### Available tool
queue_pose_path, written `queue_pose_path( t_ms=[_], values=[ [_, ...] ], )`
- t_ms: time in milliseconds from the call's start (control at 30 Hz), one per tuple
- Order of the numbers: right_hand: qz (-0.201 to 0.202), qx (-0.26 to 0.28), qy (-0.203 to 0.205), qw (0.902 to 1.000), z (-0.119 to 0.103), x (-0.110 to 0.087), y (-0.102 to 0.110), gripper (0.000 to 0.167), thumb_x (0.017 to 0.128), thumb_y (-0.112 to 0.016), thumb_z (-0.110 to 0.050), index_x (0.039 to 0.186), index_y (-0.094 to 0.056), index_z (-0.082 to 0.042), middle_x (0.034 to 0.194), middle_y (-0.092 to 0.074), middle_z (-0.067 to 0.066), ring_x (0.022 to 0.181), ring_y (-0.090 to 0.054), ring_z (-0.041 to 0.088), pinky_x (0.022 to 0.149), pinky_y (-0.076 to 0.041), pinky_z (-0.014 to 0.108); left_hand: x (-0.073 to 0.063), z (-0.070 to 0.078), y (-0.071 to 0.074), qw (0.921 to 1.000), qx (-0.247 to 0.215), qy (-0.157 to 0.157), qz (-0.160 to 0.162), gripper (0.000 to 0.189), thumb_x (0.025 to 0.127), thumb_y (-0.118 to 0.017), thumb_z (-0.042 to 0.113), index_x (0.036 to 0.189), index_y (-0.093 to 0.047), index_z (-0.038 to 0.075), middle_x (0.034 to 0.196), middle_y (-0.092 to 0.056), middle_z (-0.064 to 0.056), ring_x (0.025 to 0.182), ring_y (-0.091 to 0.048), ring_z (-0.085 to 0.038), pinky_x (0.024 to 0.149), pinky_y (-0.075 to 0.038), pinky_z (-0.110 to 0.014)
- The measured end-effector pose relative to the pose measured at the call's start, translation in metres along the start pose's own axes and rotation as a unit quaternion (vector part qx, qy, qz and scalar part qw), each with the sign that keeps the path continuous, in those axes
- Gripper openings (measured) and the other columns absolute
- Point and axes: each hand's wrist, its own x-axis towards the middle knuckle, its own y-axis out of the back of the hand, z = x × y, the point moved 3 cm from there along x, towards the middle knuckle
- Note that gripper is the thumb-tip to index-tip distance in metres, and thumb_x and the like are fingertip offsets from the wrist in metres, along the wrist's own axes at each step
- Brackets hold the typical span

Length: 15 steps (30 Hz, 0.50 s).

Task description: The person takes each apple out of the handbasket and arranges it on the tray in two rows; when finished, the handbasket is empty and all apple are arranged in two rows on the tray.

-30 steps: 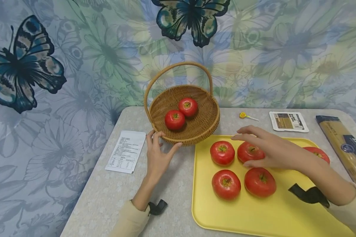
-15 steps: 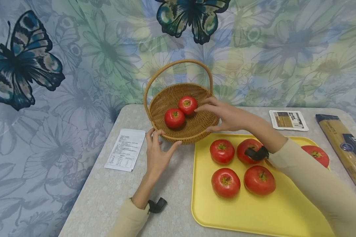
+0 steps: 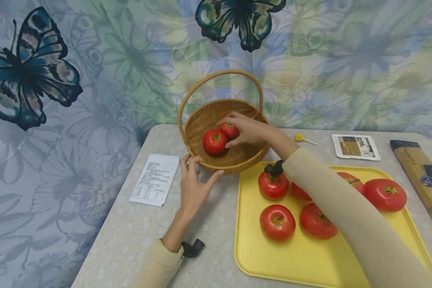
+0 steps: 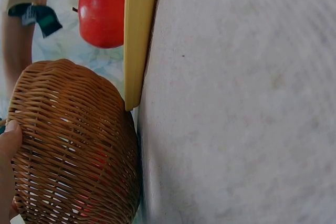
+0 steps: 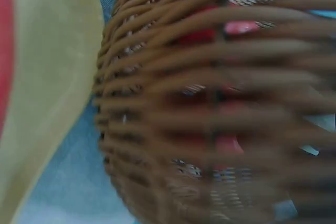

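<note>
A brown wicker basket (image 3: 237,160) with an arched handle stands tipped toward me, two red apples inside it. My left hand (image 3: 196,190) holds its front rim, fingertips over the edge and thumb below. In the left wrist view the thumb (image 4: 9,137) lies against the weave. My right hand (image 3: 250,130) reaches into the basket, its fingers and thumb curved around the rear apple (image 3: 229,130), which they partly hide. The front apple (image 3: 215,142) lies right beside the thumb. In the right wrist view the basket's woven side (image 5: 210,77) covers that hand.
Several red apples, one of them here (image 3: 277,223), lie on a yellow tray (image 3: 252,260) at the right, under my right forearm. Behind it are a lollipop (image 3: 306,139), a small flat packet (image 3: 356,147) and a long package (image 3: 421,180). A printed white packet (image 3: 155,180) lies left.
My right hand has moved from above the tray's apples leftward into the basket, around the rear apple. The left hand keeps its place on the rim.
</note>
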Motion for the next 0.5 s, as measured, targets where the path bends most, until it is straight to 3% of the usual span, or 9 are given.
queue_pose_path(
  t_ms=[233, 500],
  values=[
    [-0.020, 0.016, -0.001, 0.9997, -0.001, 0.026, -0.015, 0.079, 0.082, -0.079, -0.041, 0.147, -0.041, -0.019, 0.156, -0.021, 0.016, 0.145, -0.022, 0.037, 0.113, -0.031, 0.057, 0.000, 0.001, 0.000, 0.9999, 0.006, -0.008, 0.003, 0.063, 0.076, -0.080, 0.051, 0.113, -0.049, 0.011, 0.139, -0.038, -0.018, 0.121, -0.052, -0.030, 0.082, -0.055, -0.043],
    [-0.087, 0.007, -0.015, 0.9961, -0.001, 0.039, -0.033, 0.087, 0.083, -0.078, -0.039, 0.154, -0.029, -0.025, 0.164, -0.004, 0.014, 0.150, -0.002, 0.040, 0.115, -0.016, 0.066, 0.000, 0.000, 0.002, 1.0000, 0.008, -0.002, -0.004, 0.063, 0.076, -0.080, 0.052, 0.113, -0.048, 0.013, 0.142, -0.036, -0.019, 0.121, -0.052, -0.031, 0.082, -0.055, -0.046]
  ],
)
